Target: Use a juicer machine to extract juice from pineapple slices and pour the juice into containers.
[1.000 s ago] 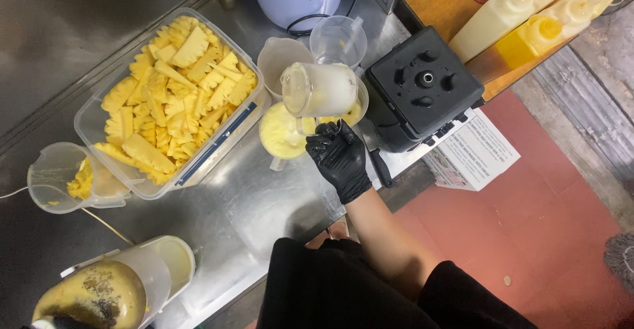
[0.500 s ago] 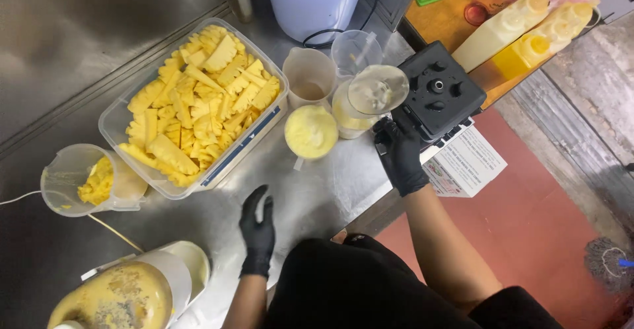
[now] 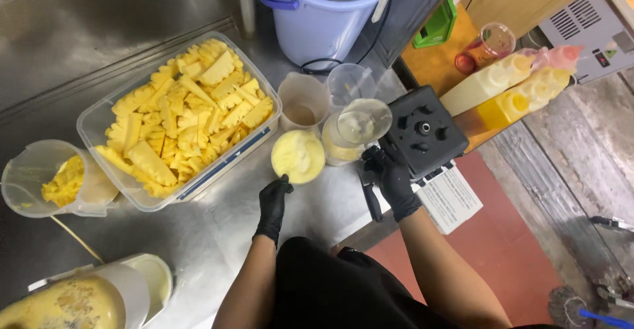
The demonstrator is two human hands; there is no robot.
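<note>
The gloved fingers (image 3: 285, 182) of the left hand (image 3: 273, 205) are bent and touching the near rim of a clear cup (image 3: 298, 156) filled with pale yellow blended fruit; whether they pinch the rim or only steady it I cannot tell. The right hand (image 3: 391, 178), also in a black glove, has its fingers closed around the handle of a blender jug (image 3: 356, 131), which it holds tilted just beside the cup, between the cup and the black blender base (image 3: 422, 131). The cup stands on the steel bench (image 3: 218, 236) near its right edge, touching or almost touching the jug.

Behind the cup sit a beige tumbler (image 3: 304, 108) and an empty clear tumbler (image 3: 349, 81). Left of them a large clear tub (image 3: 178, 121) of cut pineapple takes up the middle of the bench, with a jug of pineapple chunks (image 3: 53, 180) at the left edge and another blender jar (image 3: 72, 299) of yellow mix at the near left corner. A lilac bucket (image 3: 317, 18) stands at the far edge.

The step looks like filling the cup from the jug, close to done since the cup appears full. The next move calls for a level jug, the cup held firm, and no drips over the rim.
</note>
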